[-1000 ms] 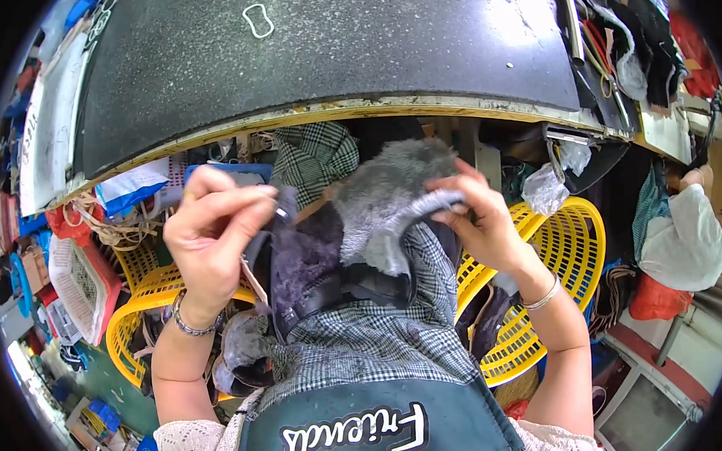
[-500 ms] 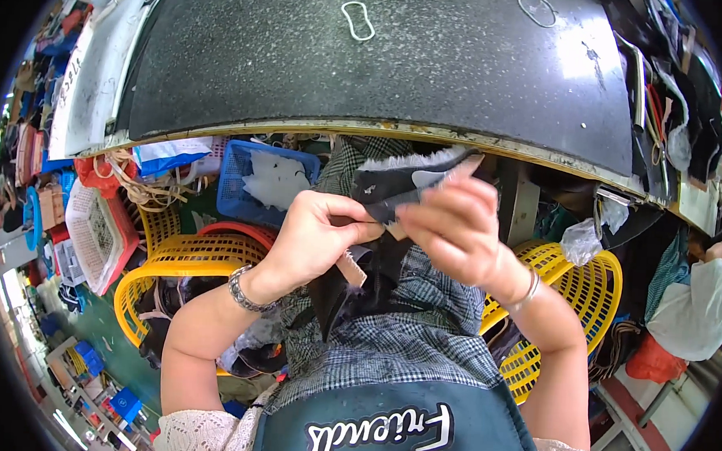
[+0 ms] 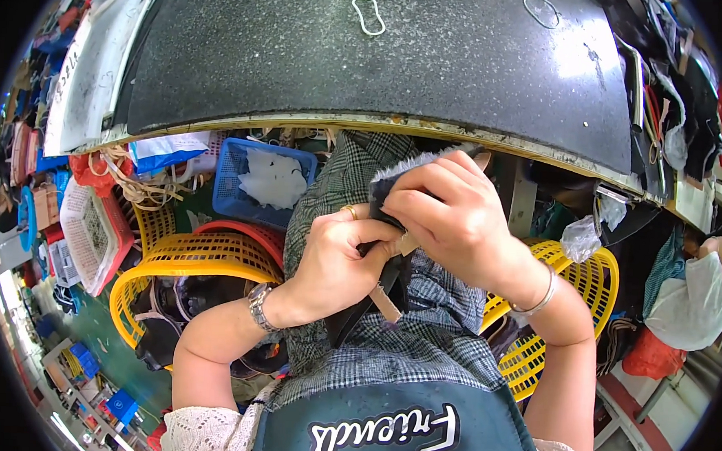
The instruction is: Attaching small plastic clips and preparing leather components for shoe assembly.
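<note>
Over my lap, my left hand point(image 3: 339, 261) and my right hand point(image 3: 459, 218) meet on a black, fur-lined piece point(image 3: 384, 182) that resembles a shoe upper. Its grey fluffy edge shows above my right fingers, which are bent round it and hide much of it. My left thumb and fingers pinch a tan strip point(image 3: 407, 245) at its lower edge. A longer tan strip end point(image 3: 386, 304) hangs below my left hand, beside dark material lying on my checked apron point(image 3: 447, 303).
A dark worktable point(image 3: 369, 79) spans the space ahead, with a pale elastic loop point(image 3: 369, 16) on it. Yellow baskets point(image 3: 188, 253) stand at both sides, the left one holding dark pieces. Beneath the table edge sits a blue basket point(image 3: 226, 187) with white material. A clear plastic bag point(image 3: 581, 240) hangs at right.
My right hand has come down and closed over the fur-lined piece, covering more of it. My left hand has shifted slightly right, and the hanging tan strip has moved right and down with it.
</note>
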